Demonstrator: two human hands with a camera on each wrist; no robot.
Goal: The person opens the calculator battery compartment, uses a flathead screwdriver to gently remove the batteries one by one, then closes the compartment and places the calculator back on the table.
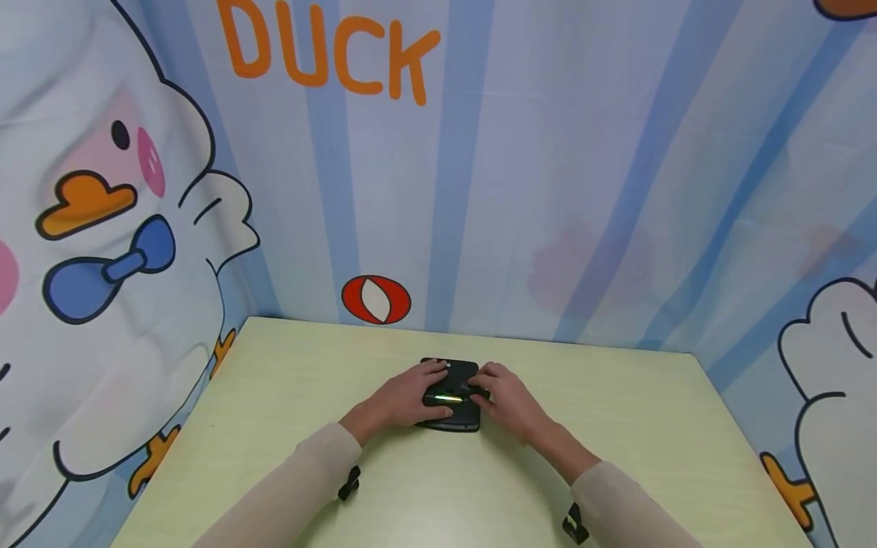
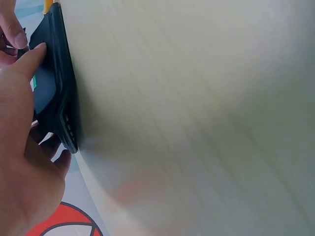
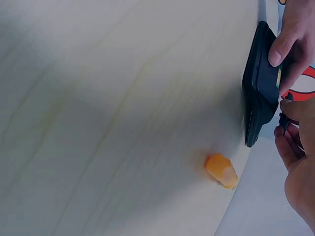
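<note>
A flat black device (image 1: 460, 421) with rounded corners and a lit strip across its top lies on the table. My left hand (image 1: 409, 393) holds it from the left side, thumb and fingers spread over its upper face. In the left wrist view, the left thumb (image 2: 37, 54) rests on the top and other fingertips (image 2: 61, 160) reach its end edge. At the device's right side, my right hand (image 1: 508, 399) pinches a small black piece (image 3: 284, 118) between thumb and fingers. The right fingers partly hide this piece, and I cannot tell whether it is attached.
The pale wooden table (image 1: 603, 426) ends at a striped blue curtain (image 1: 521, 167) with cartoon ducks. Small black mounts (image 1: 348, 484) hang under both wrists. An orange patch (image 3: 221, 170) shows on the tabletop in the right wrist view.
</note>
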